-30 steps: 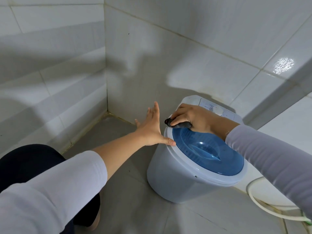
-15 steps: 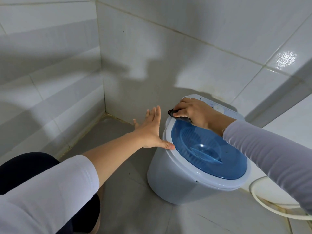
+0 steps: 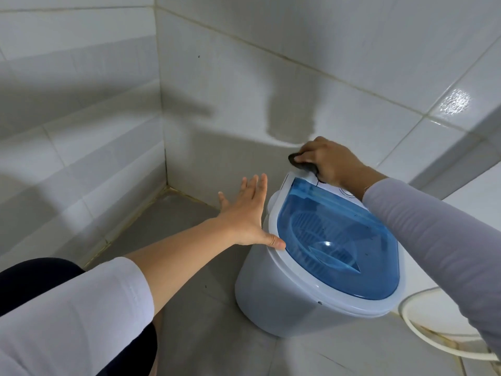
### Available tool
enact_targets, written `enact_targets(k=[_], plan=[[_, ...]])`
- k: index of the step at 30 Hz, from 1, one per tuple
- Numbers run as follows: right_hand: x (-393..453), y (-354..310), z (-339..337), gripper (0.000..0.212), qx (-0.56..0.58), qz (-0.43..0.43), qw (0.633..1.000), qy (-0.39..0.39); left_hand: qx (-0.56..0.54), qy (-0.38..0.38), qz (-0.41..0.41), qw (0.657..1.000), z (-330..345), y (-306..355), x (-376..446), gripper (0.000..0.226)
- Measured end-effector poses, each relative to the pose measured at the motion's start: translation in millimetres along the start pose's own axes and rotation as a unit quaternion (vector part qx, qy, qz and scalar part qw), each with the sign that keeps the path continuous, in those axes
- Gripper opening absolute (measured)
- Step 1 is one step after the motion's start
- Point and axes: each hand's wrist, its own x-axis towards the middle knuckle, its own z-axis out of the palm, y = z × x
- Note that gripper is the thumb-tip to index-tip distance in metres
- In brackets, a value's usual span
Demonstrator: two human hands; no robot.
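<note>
A small white washing machine [image 3: 284,302] with a see-through blue lid [image 3: 339,240] stands on the tiled floor near the corner. My left hand [image 3: 246,213] lies flat with straight fingers against the machine's left side, the thumb on the white rim. My right hand [image 3: 328,161] grips a small dark cloth [image 3: 302,164] at the back left corner of the machine's top, by the white control panel [image 3: 343,191]. Most of the panel is hidden under my right wrist and sleeve.
White tiled walls [image 3: 244,77] meet in a corner just behind and left of the machine. A pale hose [image 3: 423,340] loops on the floor at the right. My dark-clad knee [image 3: 32,278] is at the lower left.
My right hand has slid the dark cloth from the lid's front left edge back to the rear corner of the top. My left hand stays on the machine's side.
</note>
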Motion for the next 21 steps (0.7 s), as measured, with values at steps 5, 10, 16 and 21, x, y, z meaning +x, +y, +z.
enact_targets(k=[5, 10, 16, 21], plan=[[-4.0, 11.1, -8.1, 0.059, 0.080, 0.100, 0.992, 0.007, 0.012, 0.031, 0.004, 0.999, -24.4, 6.8, 23.8, 0.132], [-18.0, -1.3, 5.3, 0.065, 0.112, 0.055, 0.992, -0.027, 0.027, 0.028, -0.005, 0.999, -30.7, 11.4, 50.3, 0.126], [-23.7, -0.9, 31.5, 0.060, 0.131, 0.019, 0.991, -0.030, 0.048, -0.001, -0.005, 0.999, -31.6, 12.3, 60.7, 0.126], [-22.4, -2.9, 35.6, 0.055, 0.133, -0.006, 0.991, -0.031, 0.059, -0.020, -0.014, 0.998, -32.5, 12.0, 64.1, 0.127]])
